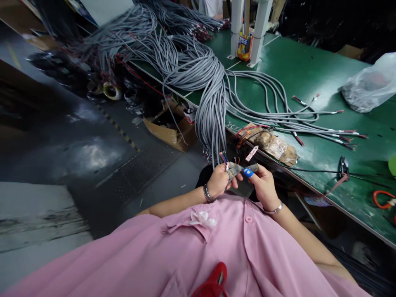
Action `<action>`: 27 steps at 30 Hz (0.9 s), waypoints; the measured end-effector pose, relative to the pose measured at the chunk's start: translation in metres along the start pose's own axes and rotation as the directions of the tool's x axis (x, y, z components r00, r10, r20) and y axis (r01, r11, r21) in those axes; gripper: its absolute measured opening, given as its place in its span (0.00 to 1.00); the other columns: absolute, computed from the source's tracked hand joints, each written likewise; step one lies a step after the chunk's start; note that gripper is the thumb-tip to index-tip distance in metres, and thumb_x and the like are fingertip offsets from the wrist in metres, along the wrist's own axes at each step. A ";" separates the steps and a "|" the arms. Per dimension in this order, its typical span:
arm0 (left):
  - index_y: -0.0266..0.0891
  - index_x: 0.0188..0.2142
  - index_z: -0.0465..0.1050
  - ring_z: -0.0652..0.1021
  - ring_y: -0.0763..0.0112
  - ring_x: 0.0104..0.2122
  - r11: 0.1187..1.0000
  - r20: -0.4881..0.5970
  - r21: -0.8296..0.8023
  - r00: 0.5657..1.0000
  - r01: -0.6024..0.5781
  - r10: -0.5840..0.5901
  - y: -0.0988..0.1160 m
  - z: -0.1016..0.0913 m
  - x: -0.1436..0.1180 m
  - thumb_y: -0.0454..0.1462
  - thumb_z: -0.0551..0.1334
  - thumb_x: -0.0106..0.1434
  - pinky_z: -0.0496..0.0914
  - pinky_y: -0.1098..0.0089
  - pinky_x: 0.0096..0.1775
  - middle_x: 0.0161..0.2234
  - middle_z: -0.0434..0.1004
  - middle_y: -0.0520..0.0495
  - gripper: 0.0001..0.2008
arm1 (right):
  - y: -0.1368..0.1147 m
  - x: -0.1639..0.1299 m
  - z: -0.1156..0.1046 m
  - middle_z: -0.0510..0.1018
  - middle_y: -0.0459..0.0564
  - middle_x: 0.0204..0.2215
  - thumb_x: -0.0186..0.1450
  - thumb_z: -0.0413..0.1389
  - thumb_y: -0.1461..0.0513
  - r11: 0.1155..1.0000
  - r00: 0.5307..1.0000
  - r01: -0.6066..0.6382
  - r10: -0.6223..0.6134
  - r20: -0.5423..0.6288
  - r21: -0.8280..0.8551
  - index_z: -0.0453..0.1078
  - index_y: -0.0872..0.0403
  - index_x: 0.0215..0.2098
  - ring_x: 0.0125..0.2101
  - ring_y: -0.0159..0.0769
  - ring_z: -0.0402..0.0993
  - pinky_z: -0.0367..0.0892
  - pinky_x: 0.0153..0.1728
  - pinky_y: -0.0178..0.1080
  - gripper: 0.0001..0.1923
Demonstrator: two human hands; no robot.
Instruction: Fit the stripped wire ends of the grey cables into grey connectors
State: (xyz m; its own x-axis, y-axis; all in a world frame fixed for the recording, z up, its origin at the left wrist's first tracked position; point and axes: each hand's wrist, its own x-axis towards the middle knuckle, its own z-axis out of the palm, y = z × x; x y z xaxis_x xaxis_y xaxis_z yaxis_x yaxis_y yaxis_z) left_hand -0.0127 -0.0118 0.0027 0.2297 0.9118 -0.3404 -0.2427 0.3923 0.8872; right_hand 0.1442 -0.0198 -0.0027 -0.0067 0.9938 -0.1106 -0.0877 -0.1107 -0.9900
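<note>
Nearest us, our left hand (217,180) and right hand (262,185) meet, both pinched on the stripped cable end (227,161), coloured cores fanning toward twelve o'clock. Beyond, at twelve, the grey cable bundle (212,107) hangs off the green bench (309,70); its weight could tug the fine cores from our grip.

cable (213,123): grey, one of a thick bundle hanging over the bench edge, its end held up between both hands
wire ends (224,158): thin coloured strands, red, blue and orange, fanned out from the cable tip, pointing upward just above the fingertips
</note>
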 end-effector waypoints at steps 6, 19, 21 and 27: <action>0.34 0.22 0.68 0.60 0.82 0.09 0.989 0.053 0.151 0.999 -0.010 0.002 0.001 0.000 -0.001 0.50 0.60 0.59 0.51 0.77 0.13 0.10 0.63 0.54 0.21 | 0.006 0.001 -0.003 0.71 0.43 0.23 0.55 0.64 0.54 1.000 1.000 -0.014 0.014 -0.023 0.026 0.72 0.53 0.29 0.23 0.29 0.62 0.60 0.24 0.33 0.11; 0.36 0.20 0.66 0.60 0.83 0.10 0.975 -0.014 0.219 0.999 -0.036 0.040 -0.005 -0.007 0.003 0.50 0.62 0.57 0.51 0.77 0.15 0.12 0.63 0.55 0.21 | 0.012 0.002 -0.020 0.69 0.43 0.21 0.58 0.62 0.53 0.982 0.977 -0.157 0.139 0.159 0.105 0.71 0.54 0.28 0.22 0.27 0.61 0.62 0.26 0.33 0.12; 0.36 0.19 0.66 0.60 0.83 0.10 0.969 -0.010 0.244 0.999 -0.040 0.044 -0.002 -0.008 0.001 0.50 0.62 0.57 0.51 0.78 0.15 0.11 0.63 0.55 0.21 | 0.014 0.004 -0.023 0.69 0.43 0.22 0.61 0.58 0.51 0.972 0.973 -0.184 0.159 0.166 0.148 0.72 0.53 0.31 0.23 0.28 0.63 0.65 0.28 0.34 0.14; 0.36 0.19 0.66 0.60 0.82 0.09 0.951 -0.009 0.306 0.999 -0.033 0.037 0.002 -0.004 -0.003 0.49 0.60 0.59 0.53 0.77 0.16 0.09 0.61 0.56 0.21 | 0.004 0.005 -0.013 0.73 0.45 0.28 0.57 0.63 0.53 0.992 0.981 -0.127 0.121 0.153 0.026 0.73 0.53 0.35 0.27 0.30 0.65 0.64 0.28 0.33 0.13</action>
State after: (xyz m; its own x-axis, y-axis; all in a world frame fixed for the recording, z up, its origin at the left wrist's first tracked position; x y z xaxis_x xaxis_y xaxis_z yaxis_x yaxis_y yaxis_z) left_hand -0.0179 -0.0135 0.0038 0.2121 0.9269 -0.3096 0.0498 0.3062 0.9507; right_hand 0.1571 -0.0156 -0.0085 -0.1693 0.9618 -0.2150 -0.1117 -0.2354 -0.9655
